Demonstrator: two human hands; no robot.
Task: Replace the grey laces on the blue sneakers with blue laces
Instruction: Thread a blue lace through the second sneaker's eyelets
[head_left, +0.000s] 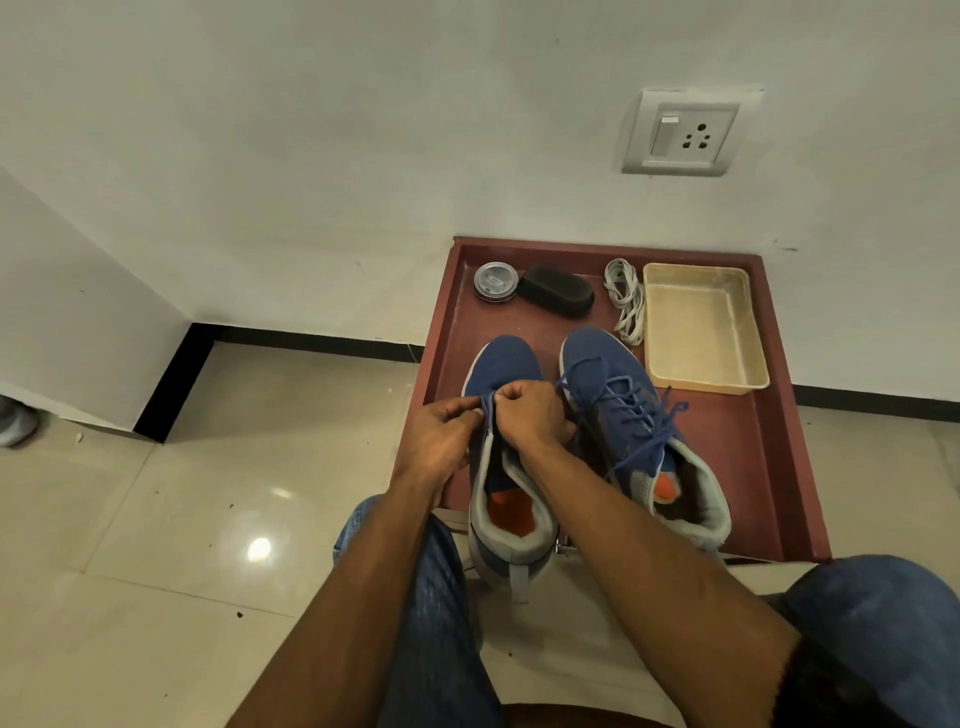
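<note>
Both hands meet over the left sneaker (506, 364) on a red tray (769, 467): the left hand (441, 436) and right hand (530, 410) each pinch a blue lace (487, 402) with curled fingers, hiding the eyelets beneath. The right sneaker (597, 358), just beside it, is already threaded with its own blue lace (641, 415). Grey laces (626, 299) lie in a loose heap near a basket (701, 327); the label on a tin (496, 280) beside a black brush (558, 296) is too small to read.
</note>
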